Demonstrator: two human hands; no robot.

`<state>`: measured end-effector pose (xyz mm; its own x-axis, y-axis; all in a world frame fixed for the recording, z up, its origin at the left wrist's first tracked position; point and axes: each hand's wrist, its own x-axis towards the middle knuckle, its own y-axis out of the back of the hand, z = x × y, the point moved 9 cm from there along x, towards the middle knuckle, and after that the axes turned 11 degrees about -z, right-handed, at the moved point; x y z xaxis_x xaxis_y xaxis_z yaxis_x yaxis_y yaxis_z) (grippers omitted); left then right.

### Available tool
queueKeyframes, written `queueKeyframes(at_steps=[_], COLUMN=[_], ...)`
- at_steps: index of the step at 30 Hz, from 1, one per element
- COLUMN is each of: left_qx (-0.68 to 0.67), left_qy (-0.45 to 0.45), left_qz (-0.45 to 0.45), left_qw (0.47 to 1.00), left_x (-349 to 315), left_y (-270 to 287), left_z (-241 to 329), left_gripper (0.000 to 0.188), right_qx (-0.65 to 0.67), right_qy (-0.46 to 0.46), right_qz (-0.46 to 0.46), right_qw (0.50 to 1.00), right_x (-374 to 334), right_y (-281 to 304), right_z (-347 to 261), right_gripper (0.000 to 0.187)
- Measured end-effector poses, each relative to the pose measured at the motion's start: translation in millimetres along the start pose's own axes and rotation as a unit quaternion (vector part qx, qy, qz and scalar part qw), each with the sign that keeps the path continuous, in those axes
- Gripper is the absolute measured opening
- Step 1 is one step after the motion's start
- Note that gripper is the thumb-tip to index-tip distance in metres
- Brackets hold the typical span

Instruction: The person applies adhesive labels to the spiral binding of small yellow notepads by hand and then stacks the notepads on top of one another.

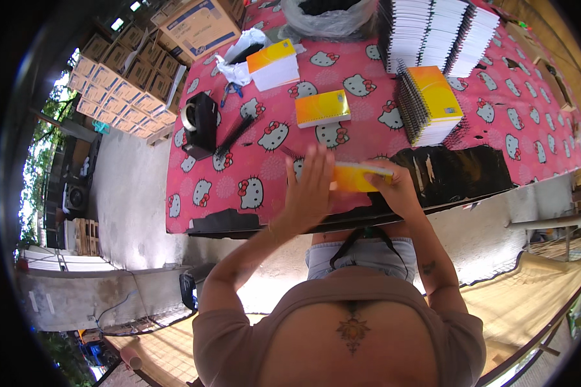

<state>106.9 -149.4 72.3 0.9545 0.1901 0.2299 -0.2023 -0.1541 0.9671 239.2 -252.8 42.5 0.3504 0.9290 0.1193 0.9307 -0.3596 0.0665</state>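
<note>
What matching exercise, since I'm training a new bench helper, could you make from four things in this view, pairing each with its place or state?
Column one
1. tape dispenser
2. stacked cartons
3. clear plastic bag
4. right hand

Column two
A. holding a yellow notebook
B. black, standing on the left part of the table
C. at the table's far side, with something dark in it
D. off the table, to its left

Right pairs: 1-B, 2-D, 3-C, 4-A
</note>
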Motion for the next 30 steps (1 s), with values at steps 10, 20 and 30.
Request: queueKeyframes(at_steps=[10,20,30], left_qx=[0.014,-0.028,-0.166], left_qy=[-0.007,-0.014,-0.063], left_qz=[-0.033,-0.009,-0.015], left_qw=[0.999,0.999,0.984], left_x=[-1.5,15.3,25.2], left_y=[-3.4,15.3,27.6], left_z=[15.2,9.6,-8.0], left_gripper=[0.084,0.079,0.034], right_qx=[0.119,0.080,0.023], right_qy=[-0.019,-0.012,-0.002], right_qz=[0.053,0.021,0.017], right_qw=[0.991,0.996,1.000], right_x=[1.7,-2.9,1.0], right_y=[2.7,-3.8,-3.8], right_z=[10.7,7.9,10.6], right_gripper=[0.027,0.027,0.023])
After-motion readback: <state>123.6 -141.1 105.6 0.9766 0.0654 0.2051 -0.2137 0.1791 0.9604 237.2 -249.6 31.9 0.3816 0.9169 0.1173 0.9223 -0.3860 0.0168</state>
